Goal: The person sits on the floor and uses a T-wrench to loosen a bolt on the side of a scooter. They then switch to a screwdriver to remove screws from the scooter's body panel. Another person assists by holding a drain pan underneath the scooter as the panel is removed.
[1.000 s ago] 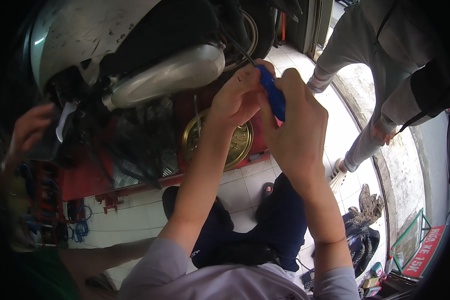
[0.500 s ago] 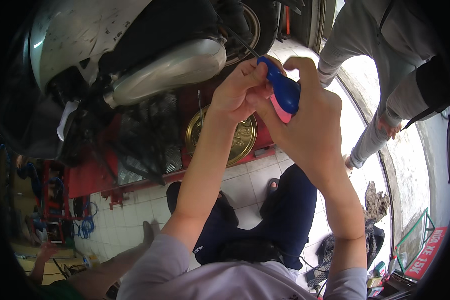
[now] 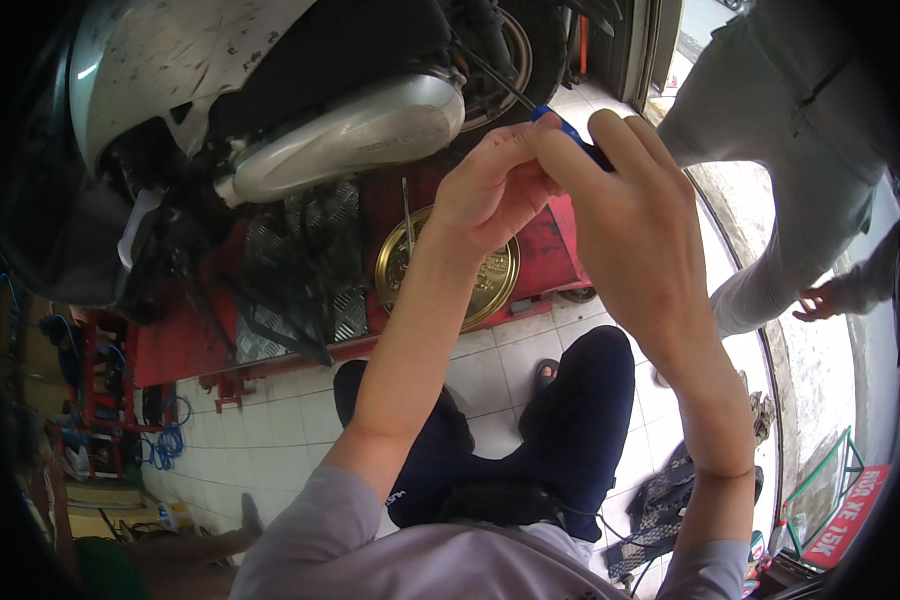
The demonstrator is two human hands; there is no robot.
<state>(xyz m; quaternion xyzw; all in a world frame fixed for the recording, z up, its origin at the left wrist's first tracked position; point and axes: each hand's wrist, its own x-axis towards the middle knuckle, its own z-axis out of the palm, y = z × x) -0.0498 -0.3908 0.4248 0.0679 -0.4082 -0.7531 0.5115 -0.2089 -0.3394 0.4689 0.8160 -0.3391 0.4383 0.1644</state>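
Both my hands are at a long screwdriver with a blue handle [image 3: 570, 131], its thin shaft running up and left to the scooter [image 3: 360, 125]. My right hand [image 3: 638, 235] is closed around the handle and covers most of it. At the neck of the handle my left hand [image 3: 485, 190] pinches it, its fingertips partly hidden behind the right hand. Where the shaft's tip meets the scooter, between the silver exhaust cover and the rear wheel [image 3: 515, 60], is too dark to make out.
Below my left forearm a golden round tray [image 3: 505, 285] with small parts sits on the red lift platform [image 3: 545, 235]. A thin metal rod [image 3: 406, 210] leans there. One person in grey [image 3: 770, 130] stands at right; another person's leg [image 3: 205, 545] is at lower left.
My right hand has turned over the screwdriver, so its fingers now cover the handle that showed before. The person at right has shifted position.
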